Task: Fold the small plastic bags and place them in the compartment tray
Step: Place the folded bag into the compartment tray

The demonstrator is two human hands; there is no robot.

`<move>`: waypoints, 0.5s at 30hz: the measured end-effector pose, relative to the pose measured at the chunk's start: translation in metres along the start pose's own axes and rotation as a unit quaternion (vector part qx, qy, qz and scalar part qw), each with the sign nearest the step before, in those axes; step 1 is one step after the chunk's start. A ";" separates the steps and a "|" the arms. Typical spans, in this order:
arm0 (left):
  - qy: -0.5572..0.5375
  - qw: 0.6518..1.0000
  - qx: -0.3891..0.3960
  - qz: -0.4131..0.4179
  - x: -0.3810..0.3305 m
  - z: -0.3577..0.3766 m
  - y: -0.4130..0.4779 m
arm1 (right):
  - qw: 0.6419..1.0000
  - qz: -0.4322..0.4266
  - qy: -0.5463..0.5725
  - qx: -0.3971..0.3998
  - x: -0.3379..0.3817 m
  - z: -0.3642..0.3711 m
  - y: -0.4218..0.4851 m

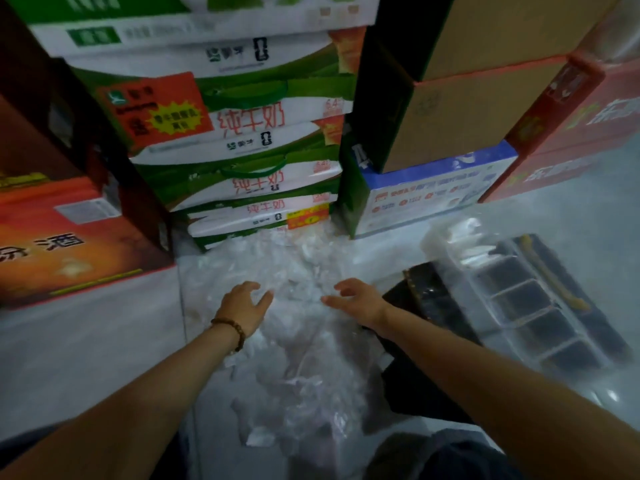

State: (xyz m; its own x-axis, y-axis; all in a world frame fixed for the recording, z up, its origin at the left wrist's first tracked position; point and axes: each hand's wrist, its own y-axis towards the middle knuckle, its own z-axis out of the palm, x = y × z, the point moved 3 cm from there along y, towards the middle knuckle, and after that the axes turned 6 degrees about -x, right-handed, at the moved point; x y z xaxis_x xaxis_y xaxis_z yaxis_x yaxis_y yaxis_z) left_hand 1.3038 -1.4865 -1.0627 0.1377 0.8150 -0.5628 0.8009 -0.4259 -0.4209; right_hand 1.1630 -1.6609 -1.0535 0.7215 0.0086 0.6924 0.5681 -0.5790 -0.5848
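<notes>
Entry: our two hands over a heap of small plastic bags [304, 344] on the floor, hemmed in by cartons.

Our left hand [244, 308], with a bead bracelet [230, 332] at the wrist, and our right hand [356, 299] are both spread with loosely curved fingers and grip nothing. Blur hides whether the fingertips touch the bags. The heap lies under and between both hands and runs back towards us. The clear compartment tray [530, 306] sits well to the right of the right hand, on the far side of a dark object [427, 299] just beside that wrist. The stack of green-and-white milk cartons [249, 133] closes the far edge ahead of the fingers. An orange box [69, 244] bounds the left and a blue box [426, 195] the far right. Bare floor [86, 358] lies open to the left of the left forearm.
</notes>
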 end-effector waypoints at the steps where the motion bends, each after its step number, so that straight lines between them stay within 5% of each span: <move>1: 0.003 1.000 -0.006 -0.010 0.009 0.003 0.003 | 1.000 0.014 0.008 -0.012 -0.008 0.011 0.012; 7: -0.019 0.998 0.058 0.004 0.043 0.027 0.024 | 0.989 0.063 0.080 -0.104 -0.060 0.054 0.067; 15: -0.023 0.985 0.170 -0.022 0.062 0.081 0.034 | 0.997 0.052 0.046 -0.038 -0.080 0.086 0.084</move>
State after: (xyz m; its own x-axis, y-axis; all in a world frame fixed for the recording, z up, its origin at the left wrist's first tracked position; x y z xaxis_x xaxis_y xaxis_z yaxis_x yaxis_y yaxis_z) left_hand 1.2926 -1.4825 -1.1695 0.0755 0.8201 -0.5672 0.5626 -0.5046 -0.6549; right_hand 1.1868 -1.6402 -1.1945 0.7342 -0.1275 0.6668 0.4575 -0.6328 -0.6247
